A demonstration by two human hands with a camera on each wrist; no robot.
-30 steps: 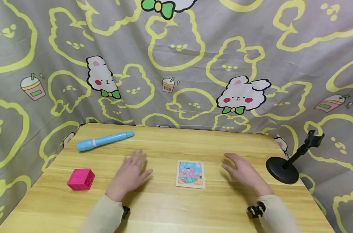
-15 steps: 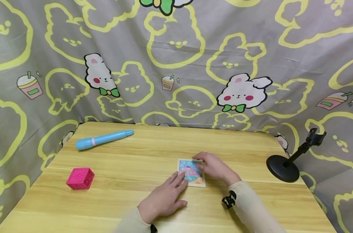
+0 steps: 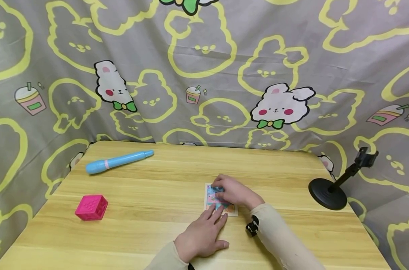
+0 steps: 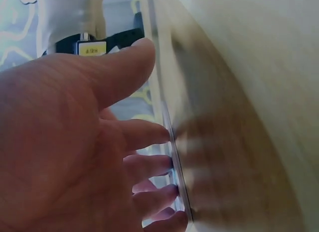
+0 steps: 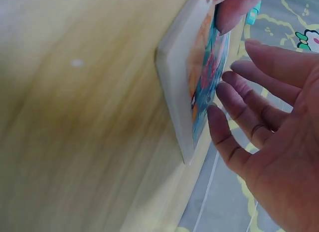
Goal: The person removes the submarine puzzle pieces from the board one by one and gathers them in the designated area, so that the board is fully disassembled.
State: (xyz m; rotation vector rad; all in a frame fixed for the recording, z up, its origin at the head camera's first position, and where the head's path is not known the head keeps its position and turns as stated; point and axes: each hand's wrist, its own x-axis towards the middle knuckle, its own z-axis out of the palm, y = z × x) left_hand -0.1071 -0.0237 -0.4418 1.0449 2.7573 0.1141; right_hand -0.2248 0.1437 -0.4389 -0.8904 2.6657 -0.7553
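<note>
- On the table (image 3: 130, 232), right of centre: board (image 3: 212, 198), lying flat, picture up, under both hands.
- Left hand (image 3: 201, 234): fingers spread, nearly straight, tips on the near part; thumb out to the side over the wood.
- Right hand (image 3: 234, 192): over the far part, fingers bent, thumb apart from them; I see nothing pinched. Can't tell if every tip touches.
- To work it well, I'd say: steady pressure with the left, keep the board from sliding, use light fingertips on the right, don't let the hands crowd.
- Hidden: much of the picture, under fingers. Left wrist view gets the board only edge-on, so can't tell if pieces are loose.
- Farther out: pink block (image 3: 91, 207) and blue tube (image 3: 120, 162) left, black stand (image 3: 327, 194) right.
- Left sleeve (image 3: 169, 258): cut off at the bottom.
</note>
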